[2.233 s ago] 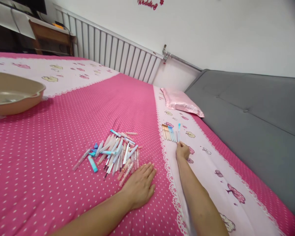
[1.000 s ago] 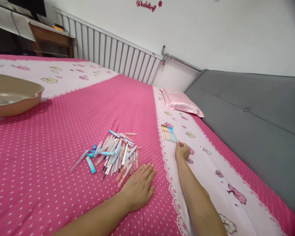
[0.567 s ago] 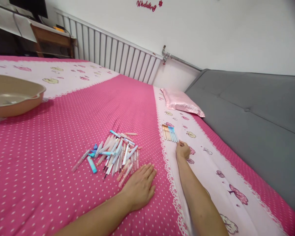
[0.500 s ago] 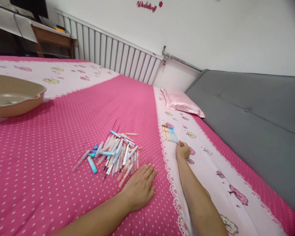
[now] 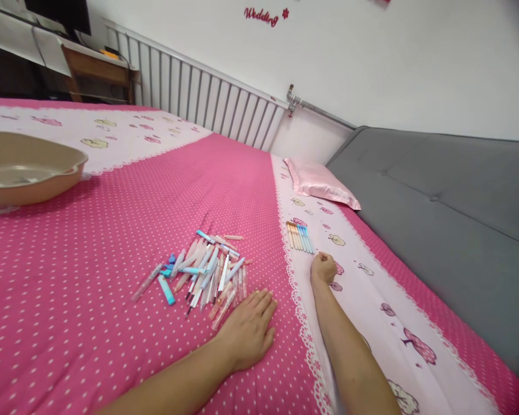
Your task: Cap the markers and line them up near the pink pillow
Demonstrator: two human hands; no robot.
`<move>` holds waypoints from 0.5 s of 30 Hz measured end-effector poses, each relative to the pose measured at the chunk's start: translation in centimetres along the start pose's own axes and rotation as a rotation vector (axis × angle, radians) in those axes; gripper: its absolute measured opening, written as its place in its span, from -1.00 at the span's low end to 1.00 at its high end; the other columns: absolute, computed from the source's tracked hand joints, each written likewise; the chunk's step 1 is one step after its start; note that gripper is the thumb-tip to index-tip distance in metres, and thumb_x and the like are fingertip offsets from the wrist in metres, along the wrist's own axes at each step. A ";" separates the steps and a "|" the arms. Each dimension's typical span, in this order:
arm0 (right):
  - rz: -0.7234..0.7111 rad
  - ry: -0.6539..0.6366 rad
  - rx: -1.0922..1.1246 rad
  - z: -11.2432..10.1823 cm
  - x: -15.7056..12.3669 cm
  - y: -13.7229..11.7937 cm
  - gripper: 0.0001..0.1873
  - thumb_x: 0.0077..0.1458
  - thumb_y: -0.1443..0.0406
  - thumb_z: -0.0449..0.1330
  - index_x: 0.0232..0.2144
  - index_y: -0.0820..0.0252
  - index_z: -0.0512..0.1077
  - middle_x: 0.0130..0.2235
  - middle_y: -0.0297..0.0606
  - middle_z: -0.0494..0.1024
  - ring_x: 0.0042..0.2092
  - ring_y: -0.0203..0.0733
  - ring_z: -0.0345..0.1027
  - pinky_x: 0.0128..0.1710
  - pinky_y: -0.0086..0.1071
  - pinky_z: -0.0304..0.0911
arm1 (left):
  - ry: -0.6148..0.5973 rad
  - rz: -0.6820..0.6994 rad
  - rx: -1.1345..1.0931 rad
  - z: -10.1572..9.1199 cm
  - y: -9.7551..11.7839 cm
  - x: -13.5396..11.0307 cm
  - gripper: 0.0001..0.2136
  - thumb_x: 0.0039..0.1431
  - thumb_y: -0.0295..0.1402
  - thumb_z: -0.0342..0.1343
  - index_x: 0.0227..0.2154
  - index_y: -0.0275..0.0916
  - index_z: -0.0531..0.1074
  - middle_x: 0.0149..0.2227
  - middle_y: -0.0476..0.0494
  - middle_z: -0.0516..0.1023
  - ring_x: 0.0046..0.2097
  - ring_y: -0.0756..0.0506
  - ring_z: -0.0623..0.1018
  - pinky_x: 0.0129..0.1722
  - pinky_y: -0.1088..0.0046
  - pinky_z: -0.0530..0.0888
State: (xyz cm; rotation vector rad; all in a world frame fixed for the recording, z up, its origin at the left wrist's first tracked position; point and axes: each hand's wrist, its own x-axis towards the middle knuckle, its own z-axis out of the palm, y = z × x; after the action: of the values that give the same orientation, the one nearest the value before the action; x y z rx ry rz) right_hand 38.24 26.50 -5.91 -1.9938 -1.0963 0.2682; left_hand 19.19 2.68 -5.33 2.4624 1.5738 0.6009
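My left hand (image 5: 251,325) rests flat on the pink dotted bedspread, fingers stretched out. Just past its fingers lies a loose pile of pens (image 5: 210,271) in white, pink and pale blue, some with dark tips. My right hand (image 5: 323,268) is on the white printed band, its fingers curled in, with no pen showing in them. Slightly beyond it, apart from the fingers, is a neat side-by-side row of slim pens (image 5: 300,237), brown-ended on the left and blue-ended on the right.
A turquoise stick-shaped piece (image 5: 166,289) and small blue pieces (image 5: 168,265) lie at the pile's left. A peach basin (image 5: 34,187) sits on the far-left bedspread. A pink pillow (image 5: 320,183) lies by the grey headboard (image 5: 432,196). A white radiator (image 5: 199,86) stands behind.
My right hand has drawn back slightly from the row of pens, leaving a small gap. My left hand stays flat in place. The view has shifted slightly.
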 end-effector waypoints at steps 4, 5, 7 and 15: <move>0.009 0.013 -0.008 -0.1 -0.2 0.0 -0.74 0.21 0.20 0.10 -0.11 0.20 0.41 -0.07 -0.18 0.47 -0.09 -0.15 0.37 -0.07 -0.15 0.29 | -0.020 -0.007 -0.001 -0.1 0.0 0.0 -0.50 0.29 -0.19 -0.21 0.20 -0.37 0.20 0.24 -0.30 0.21 0.26 -0.22 0.20 0.27 0.19 0.12; 0.006 0.014 -0.010 -0.1 -0.3 0.0 -0.71 0.21 0.19 0.10 -0.09 0.21 0.39 -0.05 -0.17 0.45 -0.08 -0.15 0.37 -0.07 -0.14 0.30 | -0.021 -0.009 -0.003 -0.1 0.0 0.0 -0.50 0.29 -0.19 -0.21 0.19 -0.37 0.20 0.24 -0.29 0.22 0.26 -0.21 0.20 0.26 0.20 0.12; -0.008 0.013 -0.012 -0.2 -0.5 0.1 -0.69 0.21 0.19 0.11 -0.06 0.22 0.37 -0.02 -0.16 0.43 -0.06 -0.14 0.36 -0.07 -0.13 0.32 | -0.011 -0.010 -0.006 -0.1 0.0 0.1 -0.50 0.28 -0.19 -0.20 0.18 -0.37 0.21 0.23 -0.30 0.23 0.25 -0.21 0.22 0.26 0.20 0.13; -0.116 -0.083 -0.030 -1.2 -2.1 0.4 -0.64 0.19 0.20 0.13 0.01 0.22 0.33 0.01 -0.15 0.40 -0.05 -0.11 0.36 -0.09 -0.11 0.34 | 0.027 0.025 -0.002 0.1 -0.2 0.1 -0.51 0.27 -0.20 -0.18 0.16 -0.40 0.24 0.21 -0.34 0.26 0.25 -0.21 0.22 0.25 0.19 0.15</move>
State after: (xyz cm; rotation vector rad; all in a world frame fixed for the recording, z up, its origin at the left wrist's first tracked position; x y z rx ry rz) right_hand 37.87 24.05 -5.85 -1.9521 -1.2710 0.2767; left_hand 19.09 2.92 -5.49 2.4865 1.5534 0.6424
